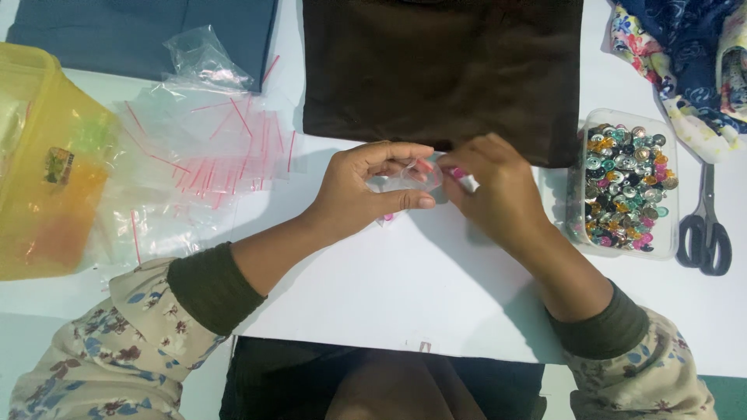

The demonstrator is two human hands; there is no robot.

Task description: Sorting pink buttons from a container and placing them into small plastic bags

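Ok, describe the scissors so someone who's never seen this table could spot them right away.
Look at the white table, far right edge. Just right of the clear tub of colourful buttons lie the scissors, blades pointing away. Their dark looped handles and grey metal set them apart from the flowered cloth above.

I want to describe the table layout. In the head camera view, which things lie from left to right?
Yellow plastic box → pile of clear bags → left hand → right hand → tub of colourful buttons → scissors.
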